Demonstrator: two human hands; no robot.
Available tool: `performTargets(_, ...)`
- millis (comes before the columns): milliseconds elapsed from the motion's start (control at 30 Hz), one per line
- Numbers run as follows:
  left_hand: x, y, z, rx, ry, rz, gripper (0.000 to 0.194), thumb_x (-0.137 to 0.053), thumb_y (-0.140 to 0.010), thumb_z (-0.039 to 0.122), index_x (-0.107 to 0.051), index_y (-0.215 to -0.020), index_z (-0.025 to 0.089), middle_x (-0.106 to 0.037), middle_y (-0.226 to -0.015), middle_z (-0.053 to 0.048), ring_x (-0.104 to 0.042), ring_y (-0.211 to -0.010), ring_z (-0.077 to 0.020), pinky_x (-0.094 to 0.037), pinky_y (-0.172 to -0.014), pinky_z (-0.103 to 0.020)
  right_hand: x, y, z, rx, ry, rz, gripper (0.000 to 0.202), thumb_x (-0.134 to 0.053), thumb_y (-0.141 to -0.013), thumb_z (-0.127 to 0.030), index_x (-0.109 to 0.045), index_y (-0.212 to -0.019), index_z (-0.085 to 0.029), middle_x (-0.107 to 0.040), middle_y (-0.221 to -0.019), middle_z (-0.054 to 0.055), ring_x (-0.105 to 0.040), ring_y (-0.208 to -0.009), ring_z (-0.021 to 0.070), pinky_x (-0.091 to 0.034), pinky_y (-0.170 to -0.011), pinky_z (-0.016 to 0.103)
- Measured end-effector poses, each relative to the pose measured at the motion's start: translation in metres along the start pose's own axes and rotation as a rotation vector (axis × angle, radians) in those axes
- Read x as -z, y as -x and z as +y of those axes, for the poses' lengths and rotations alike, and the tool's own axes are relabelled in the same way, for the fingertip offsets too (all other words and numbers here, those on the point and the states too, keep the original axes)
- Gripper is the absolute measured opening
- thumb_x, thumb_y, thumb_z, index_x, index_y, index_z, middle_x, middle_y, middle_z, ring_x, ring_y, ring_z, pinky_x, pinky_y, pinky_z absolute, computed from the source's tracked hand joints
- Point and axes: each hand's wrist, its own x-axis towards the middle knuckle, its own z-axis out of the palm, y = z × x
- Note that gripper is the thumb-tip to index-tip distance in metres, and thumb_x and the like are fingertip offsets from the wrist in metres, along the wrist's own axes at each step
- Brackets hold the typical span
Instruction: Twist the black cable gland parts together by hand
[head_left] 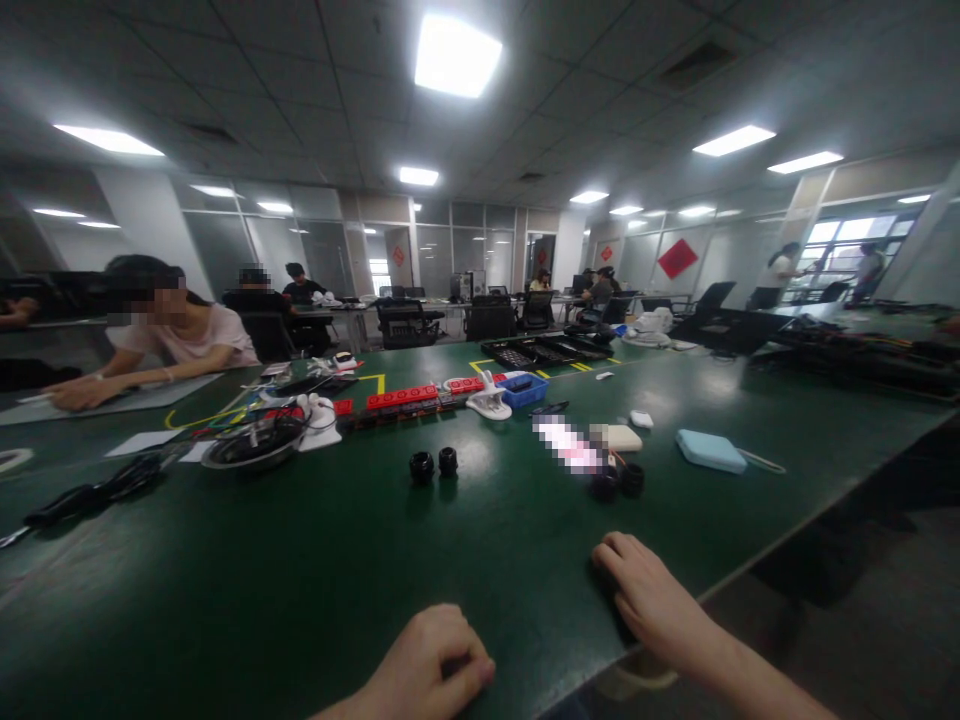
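Note:
My left hand rests near the table's front edge, its fingers curled into a loose fist. A dark gap shows between thumb and forefinger, with no object in it. Further right, my right hand lies knuckles up on the green table, fingers folded under; I see nothing held in it. Beyond the right hand sit two small round black objects beside a lit phone, blurred out in part. Another pair of black ribbed round pieces stands in the middle, apart from both hands.
A light blue case with a strap lies at right, near a cream-coloured case. Further back are a blue basket, red blocks and black trays. A metal bowl holds dark items; a person leans at left.

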Motion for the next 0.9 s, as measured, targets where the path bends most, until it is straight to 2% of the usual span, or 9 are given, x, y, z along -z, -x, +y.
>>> performTargets(267, 0.001, 0.001, 0.004, 0.018, -0.019, 0.003, 0.021, -0.046, -0.079, 0.025, -0.063, -0.069, 0.016, -0.063, -0.068, -0.001, -0.053, -0.067, -0.0104, -0.038, -0.062, -0.019, 0.007, -0.009, 0.103, -0.279, 0.014, 0.149, 0.032, -0.036, -0.052, 0.0, -0.051, -0.075, -0.017, -0.049, -0.087, 0.006, -0.047, -0.085, 0.0199, -0.037, -0.079, 0.03)
performTargets(400, 0.001, 0.002, 0.005, 0.034, -0.022, 0.006, 0.021, -0.047, -0.079, 0.024, -0.063, -0.069, 0.016, -0.063, -0.068, -0.001, -0.053, -0.067, -0.0102, -0.038, -0.063, -0.019, 0.014, -0.019, 0.136, -0.334, -0.031, 0.162, 0.028, -0.04, -0.052, -0.002, -0.054, -0.072, -0.016, -0.053, -0.084, 0.007, -0.051, -0.085, 0.02, -0.039, -0.08, 0.028)
performTargets(533, 0.001, 0.002, 0.005, 0.045, -0.031, 0.001, 0.021, -0.047, -0.079, 0.025, -0.063, -0.069, 0.016, -0.063, -0.069, -0.001, -0.053, -0.068, -0.0104, -0.038, -0.063, -0.019, 0.018, -0.03, 0.156, -0.362, -0.063, 0.189, 0.034, -0.046, -0.054, -0.005, -0.058, -0.084, -0.015, -0.057, -0.089, 0.007, -0.054, -0.088, 0.0194, -0.04, -0.081, 0.025)
performTargets(667, 0.001, 0.001, 0.005, 0.059, -0.034, -0.003, 0.022, -0.047, -0.08, 0.027, -0.063, -0.069, 0.017, -0.062, -0.068, -0.001, -0.053, -0.068, -0.0101, -0.038, -0.064, -0.019, 0.019, -0.045, 0.17, -0.439, -0.088, 0.26, 0.035, -0.056, -0.058, -0.017, -0.058, -0.093, -0.015, -0.06, -0.096, 0.009, -0.056, -0.092, 0.0237, -0.04, -0.083, 0.029)
performTargets(800, 0.002, 0.002, 0.006, 0.064, -0.022, -0.009, 0.021, -0.047, -0.08, 0.028, -0.063, -0.071, 0.017, -0.062, -0.07, 0.0, -0.053, -0.07, -0.0102, -0.038, -0.065, -0.019, 0.025, -0.058, 0.173, -0.528, -0.11, 0.379, 0.037, -0.06, -0.061, -0.031, -0.059, -0.095, -0.016, -0.063, -0.094, 0.011, -0.057, -0.089, 0.0278, -0.043, -0.076, 0.034)
performTargets(900, 0.002, 0.004, 0.005, 0.06, -0.017, -0.012, 0.02, -0.048, -0.079, 0.028, -0.062, -0.07, 0.017, -0.061, -0.07, 0.0, -0.053, -0.069, -0.01, -0.038, -0.064, -0.019, 0.034, -0.067, 0.171, -0.575, -0.129, 0.491, 0.045, -0.055, -0.066, -0.043, -0.057, -0.1, -0.013, -0.062, -0.094, 0.013, -0.057, -0.088, 0.0289, -0.042, -0.074, 0.036)
